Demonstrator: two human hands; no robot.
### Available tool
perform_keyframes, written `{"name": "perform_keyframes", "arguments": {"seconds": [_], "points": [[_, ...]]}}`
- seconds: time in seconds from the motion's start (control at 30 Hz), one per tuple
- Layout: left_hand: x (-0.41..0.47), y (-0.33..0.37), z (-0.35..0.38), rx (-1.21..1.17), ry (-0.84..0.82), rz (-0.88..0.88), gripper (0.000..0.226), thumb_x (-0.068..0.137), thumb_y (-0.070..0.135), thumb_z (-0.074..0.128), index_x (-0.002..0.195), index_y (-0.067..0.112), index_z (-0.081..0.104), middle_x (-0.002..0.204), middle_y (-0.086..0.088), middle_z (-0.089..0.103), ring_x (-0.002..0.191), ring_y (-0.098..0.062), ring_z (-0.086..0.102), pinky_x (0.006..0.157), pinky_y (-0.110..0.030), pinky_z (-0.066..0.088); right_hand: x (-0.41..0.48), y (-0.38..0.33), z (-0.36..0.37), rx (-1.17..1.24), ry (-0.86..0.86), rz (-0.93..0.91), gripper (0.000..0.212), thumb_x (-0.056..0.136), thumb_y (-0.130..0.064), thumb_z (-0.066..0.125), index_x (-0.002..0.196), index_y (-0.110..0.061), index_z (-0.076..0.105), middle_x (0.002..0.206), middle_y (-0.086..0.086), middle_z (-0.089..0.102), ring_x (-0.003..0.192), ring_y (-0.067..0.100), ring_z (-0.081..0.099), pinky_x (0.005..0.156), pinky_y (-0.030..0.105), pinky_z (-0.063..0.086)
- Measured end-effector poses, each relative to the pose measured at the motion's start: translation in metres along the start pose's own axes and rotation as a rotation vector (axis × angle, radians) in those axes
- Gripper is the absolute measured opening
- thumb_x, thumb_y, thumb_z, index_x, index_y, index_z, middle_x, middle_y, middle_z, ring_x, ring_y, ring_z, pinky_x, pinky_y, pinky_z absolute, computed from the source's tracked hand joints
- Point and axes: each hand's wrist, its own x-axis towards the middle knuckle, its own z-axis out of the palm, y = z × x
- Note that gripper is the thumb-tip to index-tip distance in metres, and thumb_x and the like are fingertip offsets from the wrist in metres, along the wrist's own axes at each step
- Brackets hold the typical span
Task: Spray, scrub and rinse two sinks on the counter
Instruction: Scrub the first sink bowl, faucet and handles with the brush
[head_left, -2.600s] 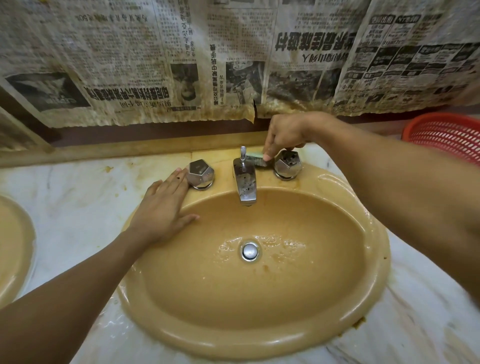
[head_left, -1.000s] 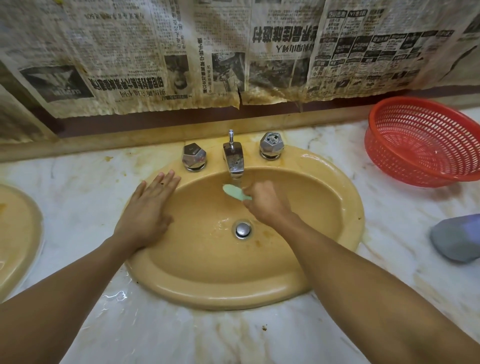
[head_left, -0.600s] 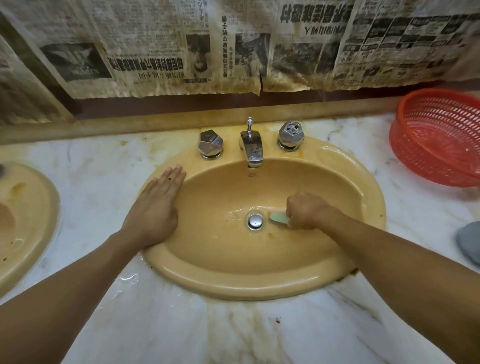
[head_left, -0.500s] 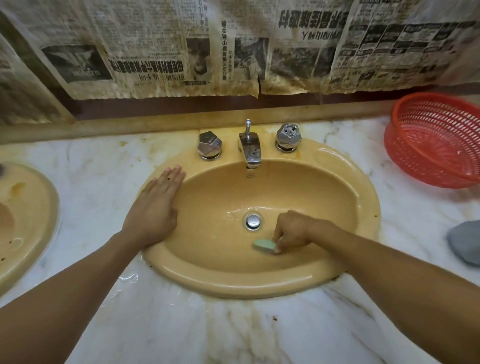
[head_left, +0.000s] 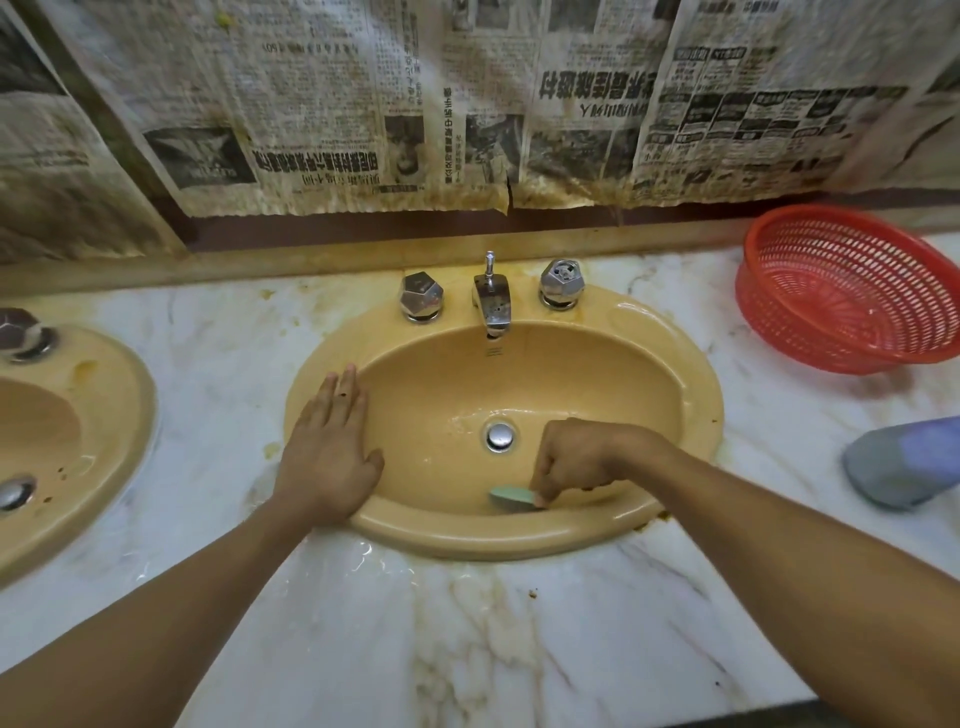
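Marble surface (head_left: 467, 649), two sinks (head_left: 124, 405). One brush (head_left: 511, 495), clamped in the right grip (head_left: 582, 457), has been drawn nearer from the drain (head_left: 500, 436) of the right sink (head_left: 519, 540); the left grip (head_left: 327, 457) is laid flat on its rim.

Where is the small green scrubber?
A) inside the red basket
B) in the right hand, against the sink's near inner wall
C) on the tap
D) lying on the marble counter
B: the right hand pinches the green scrubber against the sink wall nearest the person.
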Motion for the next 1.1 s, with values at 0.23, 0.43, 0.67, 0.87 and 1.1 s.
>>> {"name": "perform_keyframes", "arguments": {"seconds": [0.23, 0.43, 0.67, 0.87, 1.1], "points": [[-0.004, -0.003, -0.002, -0.042, 0.030, -0.039, 0.086, 0.094, 0.041, 0.041, 0.164, 0.009, 0.002, 0.172, -0.005, -0.007, 0.159, -0.022, -0.001, 0.129, -0.040, 0.009, -0.039, -0.002, 0.018, 0.003, 0.223, -0.110, 0.017, 0.082, -0.033, 0.078, 0.097, -0.027, 0.083, 0.087, -0.016, 0.076, 0.085, 0.004, 0.064, 0.077, 0.029, 0.055], [-0.005, 0.004, -0.005, -0.047, 0.032, -0.070, 0.090, 0.089, 0.045, 0.038, 0.163, 0.006, 0.008, 0.172, -0.010, 0.004, 0.159, -0.026, 0.006, 0.128, -0.045, 0.016, -0.086, 0.107, -0.001, -0.169, 0.475, 0.173, 0.022, 0.080, -0.042, 0.072, 0.085, -0.022, 0.079, 0.074, 0.001, 0.067, 0.071, 0.016, 0.059, 0.065, 0.033, 0.051], [-0.007, 0.008, -0.004, -0.107, 0.074, -0.115, 0.088, 0.086, 0.038, 0.045, 0.162, 0.003, 0.015, 0.169, -0.015, 0.017, 0.156, -0.030, 0.016, 0.127, -0.046, 0.018, -0.083, 0.171, 0.002, 0.014, 0.906, 0.377, 0.029, 0.094, -0.031, 0.068, 0.119, -0.020, 0.076, 0.108, 0.016, 0.072, 0.106, 0.041, 0.061, 0.088, 0.042, 0.054], [-0.002, 0.010, -0.004, -0.103, 0.096, -0.135, 0.087, 0.087, 0.032, 0.056, 0.161, 0.005, 0.019, 0.169, -0.013, 0.021, 0.155, -0.030, 0.019, 0.126, -0.047, 0.020, -0.072, 0.186, -0.006, 0.036, 0.862, 0.347, 0.037, 0.091, -0.035, 0.072, 0.125, -0.022, 0.073, 0.118, 0.014, 0.070, 0.111, 0.036, 0.061, 0.093, 0.039, 0.052], [0.006, 0.004, -0.011, -0.072, 0.138, -0.093, 0.081, 0.075, 0.036, 0.046, 0.150, 0.006, 0.037, 0.153, -0.016, 0.041, 0.137, -0.039, 0.038, 0.110, -0.057, 0.038, -0.090, 0.180, -0.003, -0.132, 0.681, 0.201, 0.036, 0.093, -0.037, 0.069, 0.127, -0.024, 0.072, 0.111, 0.002, 0.074, 0.104, 0.027, 0.062, 0.089, 0.038, 0.051]]}}
